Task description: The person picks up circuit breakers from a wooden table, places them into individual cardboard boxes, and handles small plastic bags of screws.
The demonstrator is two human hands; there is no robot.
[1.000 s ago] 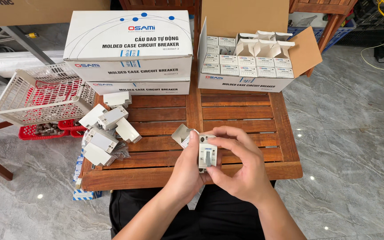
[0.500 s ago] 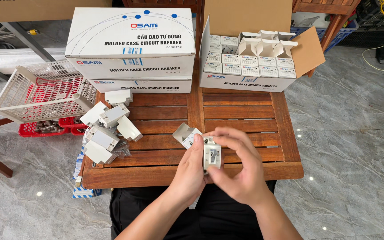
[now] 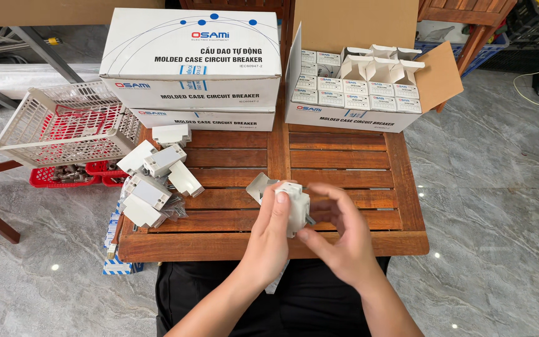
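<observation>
A small white circuit breaker (image 3: 296, 206) is held above the front of the wooden slatted table (image 3: 344, 162). My left hand (image 3: 269, 234) grips its left side, thumb on top. My right hand (image 3: 341, 240) pinches its lower right corner with the fingertips. Behind the breaker lies an open little grey-white carton (image 3: 258, 185) on the table.
A pile of white breakers and cartons (image 3: 157, 178) lies at the table's left. A white plastic basket (image 3: 63, 125) and a red tray (image 3: 73, 175) sit further left. Two closed white boxes (image 3: 194, 68) and an open box of small cartons (image 3: 357, 84) stand at the back.
Both hands have turned the breaker, so its face now points away from me and its side shows. The hands stay at the same spot above the table front.
</observation>
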